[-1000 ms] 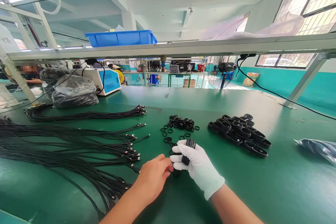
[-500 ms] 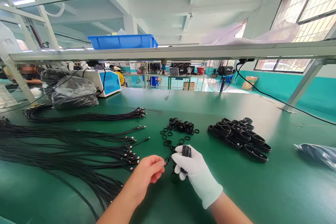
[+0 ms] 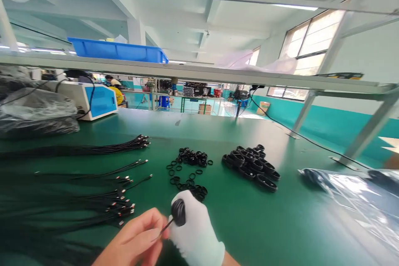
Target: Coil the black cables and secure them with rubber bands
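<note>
My right hand (image 3: pixel 195 226), in a white glove, is closed around a coiled black cable (image 3: pixel 178 212) whose bunched loops show at the top of the fist. My bare left hand (image 3: pixel 140 232) is closed just left of it, thumb and fingers pinching a thin black strand (image 3: pixel 166 226) that runs to the coil and looks like the cable's end; its tip is hidden. Right beyond the glove lie small loose black rings (image 3: pixel 198 191), with a larger pile of rings (image 3: pixel 193 157) farther back. Long black cables (image 3: pixel 120 208) with metal plugs spread out to the left.
Coiled cables (image 3: pixel 252 162) are heaped at the right of the green table (image 3: pixel 243 232). Clear plastic bags (image 3: pixel 349 195) lie farther right. A blue-and-white machine (image 3: pixel 99 99) and a bagged bundle (image 3: pixel 37 112) stand back left. Overhead, a shelf (image 3: pixel 193 72) carries a blue tray (image 3: pixel 118 52).
The view has swung right. Both hands are nearer to me and closer together. The coil has turned in the gloved hand, and a strand now shows between it and my left fingers.
</note>
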The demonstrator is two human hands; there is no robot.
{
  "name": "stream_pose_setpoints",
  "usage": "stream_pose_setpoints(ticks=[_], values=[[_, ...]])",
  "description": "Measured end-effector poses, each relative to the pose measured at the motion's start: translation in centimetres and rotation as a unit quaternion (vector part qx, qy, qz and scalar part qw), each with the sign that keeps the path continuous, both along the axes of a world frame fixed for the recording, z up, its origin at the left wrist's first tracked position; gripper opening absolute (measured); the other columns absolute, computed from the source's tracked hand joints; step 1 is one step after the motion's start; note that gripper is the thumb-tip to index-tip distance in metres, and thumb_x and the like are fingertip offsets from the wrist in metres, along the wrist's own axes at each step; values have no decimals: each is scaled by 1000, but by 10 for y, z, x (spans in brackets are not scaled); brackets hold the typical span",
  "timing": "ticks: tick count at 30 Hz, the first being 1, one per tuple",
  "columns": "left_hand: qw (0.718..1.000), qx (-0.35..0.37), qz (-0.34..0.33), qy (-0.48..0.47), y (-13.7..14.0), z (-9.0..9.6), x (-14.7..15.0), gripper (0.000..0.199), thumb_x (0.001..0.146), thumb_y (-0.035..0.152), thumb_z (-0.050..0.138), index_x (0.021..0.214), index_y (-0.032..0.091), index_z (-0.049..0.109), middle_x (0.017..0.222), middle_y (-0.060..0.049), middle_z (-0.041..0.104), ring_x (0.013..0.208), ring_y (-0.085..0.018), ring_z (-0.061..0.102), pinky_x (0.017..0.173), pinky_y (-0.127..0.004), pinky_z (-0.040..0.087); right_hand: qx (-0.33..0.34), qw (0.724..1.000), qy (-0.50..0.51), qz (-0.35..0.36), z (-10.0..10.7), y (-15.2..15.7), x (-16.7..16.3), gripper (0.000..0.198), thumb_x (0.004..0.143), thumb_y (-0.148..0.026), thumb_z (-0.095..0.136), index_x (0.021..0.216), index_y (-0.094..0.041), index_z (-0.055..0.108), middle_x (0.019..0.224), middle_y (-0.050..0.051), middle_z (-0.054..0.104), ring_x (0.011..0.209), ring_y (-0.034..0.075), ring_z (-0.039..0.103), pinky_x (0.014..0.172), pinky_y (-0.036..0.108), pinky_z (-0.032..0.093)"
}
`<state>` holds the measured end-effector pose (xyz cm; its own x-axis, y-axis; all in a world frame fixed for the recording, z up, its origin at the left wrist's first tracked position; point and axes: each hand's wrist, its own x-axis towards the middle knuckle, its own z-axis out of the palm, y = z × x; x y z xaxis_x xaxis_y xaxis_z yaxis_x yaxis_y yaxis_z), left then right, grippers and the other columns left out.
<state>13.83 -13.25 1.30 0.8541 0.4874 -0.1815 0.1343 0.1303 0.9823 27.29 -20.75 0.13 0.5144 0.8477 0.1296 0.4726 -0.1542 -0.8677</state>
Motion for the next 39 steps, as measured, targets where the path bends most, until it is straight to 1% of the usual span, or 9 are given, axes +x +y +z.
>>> stream_pose_setpoints(ticks=[6, 11, 14, 18, 22, 25, 31, 35, 39], values=[[934, 288, -62, 201, 18, 14, 1, 9, 71, 26, 47, 65, 20, 47, 59, 4, 59, 60, -14, 51, 58, -23, 32, 26, 999, -40, -2, -3, -3, -9, 17, 56, -11, 48, 68, -22, 46, 56, -7, 45, 52, 9, 40, 51, 22, 31], [867, 410, -62, 277, 8, 47, -2, 9, 66, 25, 56, 68, 24, 65, 72, 3, 65, 79, -20, 56, 70, -26, 34, 12, 990, 110, 92, 3, -4, -4, 20, 59, -14, 52, 78, -21, 49, 58, -7, 46, 54, 8, 43, 50, 21, 35], [884, 390, -25, 257, 7, 53, -5, 13, 65, 25, 60, 76, 25, 66, 81, 3, 63, 83, -20, 55, 73, -26, 36, -61, 956, 254, 135, 3, -2, 0, 48, 59, -16, 54, 106, -19, 48, 56, -8, 49, 44, 8, 45, 43, 21, 34], [945, 288, -7, 154, 10, 36, -11, 37, 65, 22, 64, 102, 27, 63, 108, 0, 58, 102, -20, 52, 86, -27, 37, -124, 909, 335, 216, -15, 2, 0, 99, 57, -23, 63, 140, -16, 10, 57, -6, 55, 38, 11, 48, 37, 22, 34], [966, 227, -46, 116, 9, 18, -14, 51, 67, 30, 68, 116, 31, 56, 118, -1, 55, 111, -22, 48, 94, -31, 35, -49, 939, 277, 198, -30, 6, -4, 111, 46, -25, 71, 141, -12, 15, 101, 12, 62, 84, 23, 62, 72, 33, 49], [957, 250, -38, 144, 4, 17, -13, 53, 64, 29, 71, 115, 32, 56, 114, 0, 54, 106, -23, 50, 92, -31, 36, -43, 966, 173, 187, -31, 5, -5, 111, 46, -26, 70, 141, -9, 16, 126, 18, 49, 113, 30, 49, 96, 39, 37], [910, 338, -23, 240, -4, 21, -1, 40, 58, 38, 70, 95, 26, 62, 93, -2, 54, 82, -22, 53, 62, -27, 41, -107, 979, 36, 171, -28, -4, -5, 97, 59, -16, 54, 143, -13, 6, 93, 8, 62, 75, 21, 58, 71, 36, 44], [923, 301, -72, 231, 12, 20, 2, 26, 60, 34, 67, 83, 22, 67, 81, 0, 61, 72, -19, 55, 56, -24, 37, -49, 990, 38, 125, -20, -2, -11, 45, 57, -12, 52, 102, -22, 51, 80, 0, 58, 70, 15, 52, 63, 28, 41], [938, 267, -68, 210, 28, 22, -7, 24, 77, 36, 51, 85, 21, 67, 79, 2, 66, 71, -16, 55, 59, -23, 36, -78, 971, 202, 102, -6, 1, -11, 19, 60, -17, 48, 76, -23, 40, 52, -8, 43, 46, 9, 41, 43, 22, 30]])
